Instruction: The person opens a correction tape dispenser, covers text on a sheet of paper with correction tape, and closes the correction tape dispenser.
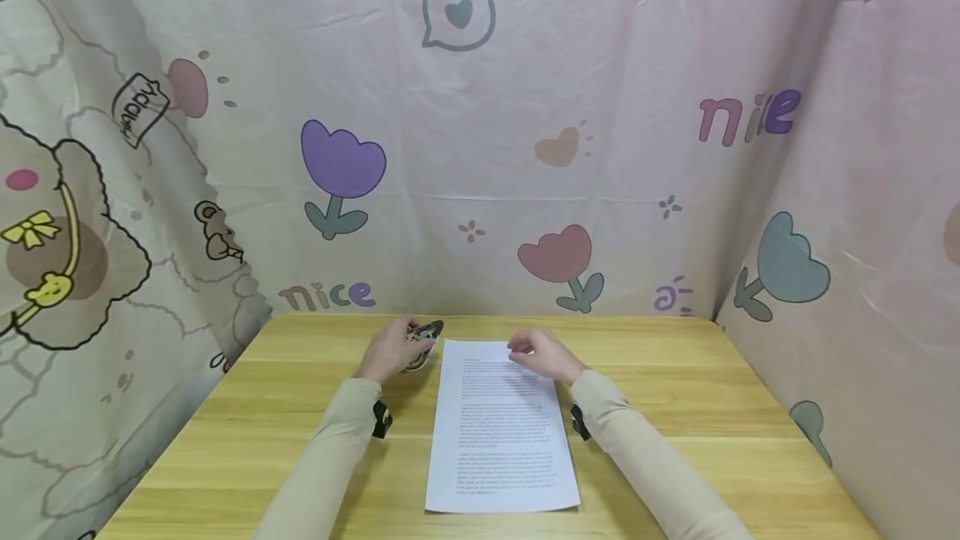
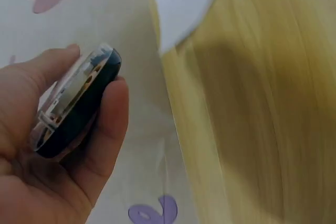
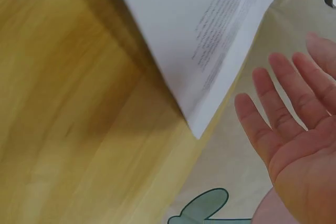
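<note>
My left hand (image 1: 392,350) holds a small flat oval plastic thing (image 1: 424,346) with a tapered end, between thumb and fingers. Seen edge-on in the left wrist view, that oval plastic thing (image 2: 84,98) is dark green on one side and clear with a pattern on the other. Just right of it lies a white printed sheet of paper (image 1: 495,432), long side toward me. Over the sheet's far right part is my right hand (image 1: 546,353), holding nothing. Its fingers (image 3: 281,98) are spread and nearly straight in the right wrist view.
The sheet rests on a light wooden table (image 1: 660,407). A patterned cloth (image 1: 465,132) hangs behind the table's far edge and along both sides. Dark wrist bands (image 1: 382,420) sit on both sleeves.
</note>
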`<state>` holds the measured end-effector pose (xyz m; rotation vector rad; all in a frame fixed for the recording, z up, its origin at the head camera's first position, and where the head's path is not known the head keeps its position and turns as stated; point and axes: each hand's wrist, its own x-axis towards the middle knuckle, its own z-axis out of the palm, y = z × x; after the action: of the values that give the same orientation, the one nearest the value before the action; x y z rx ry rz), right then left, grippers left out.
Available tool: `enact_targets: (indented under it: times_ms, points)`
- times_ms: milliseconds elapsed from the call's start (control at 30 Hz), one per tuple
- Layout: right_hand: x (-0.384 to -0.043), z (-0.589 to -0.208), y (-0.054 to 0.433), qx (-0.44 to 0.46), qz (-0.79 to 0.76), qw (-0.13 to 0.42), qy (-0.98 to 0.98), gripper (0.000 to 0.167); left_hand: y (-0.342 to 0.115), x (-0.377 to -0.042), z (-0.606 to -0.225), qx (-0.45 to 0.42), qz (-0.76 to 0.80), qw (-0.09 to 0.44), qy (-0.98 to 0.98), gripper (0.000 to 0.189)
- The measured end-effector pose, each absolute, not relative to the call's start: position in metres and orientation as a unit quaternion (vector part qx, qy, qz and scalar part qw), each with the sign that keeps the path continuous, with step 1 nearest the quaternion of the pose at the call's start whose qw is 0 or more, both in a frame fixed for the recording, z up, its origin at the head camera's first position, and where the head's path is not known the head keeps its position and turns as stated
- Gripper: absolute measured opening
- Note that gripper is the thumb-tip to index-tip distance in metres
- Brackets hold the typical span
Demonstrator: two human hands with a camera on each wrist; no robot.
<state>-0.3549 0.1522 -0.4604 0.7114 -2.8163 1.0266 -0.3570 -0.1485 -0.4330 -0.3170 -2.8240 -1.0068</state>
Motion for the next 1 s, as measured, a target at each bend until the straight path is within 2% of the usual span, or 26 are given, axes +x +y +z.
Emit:
enact_targets:
  times_ms: [133,333,500,767,1000]
  points:
    - [-0.354,-0.463,0.155,0.193,0.324,0.033,-0.926,0.025,-0.157,-0.358,-0.433,-0.118,-0.276,0.071,-0.951,0.035]
    - [-0.353,-0.464,0.158,0.174,0.304,0.04,-0.936,0.026,-0.173,-0.364,-0.444,-0.1,-0.217,0.088,-0.967,0.045]
    - [-0.351,-0.464,0.16,0.148,0.268,0.048,-0.951,0.027,-0.189,-0.372,-0.454,-0.076,-0.198,0.072,-0.975,0.034]
    - [-0.35,-0.463,0.16,0.128,0.255,0.042,-0.958,0.03,-0.207,-0.373,-0.462,-0.077,-0.182,0.054,-0.979,0.047]
    - [-0.351,-0.464,0.159,0.127,0.253,0.037,-0.959,0.03,-0.212,-0.372,-0.467,-0.086,-0.191,0.043,-0.977,0.039]
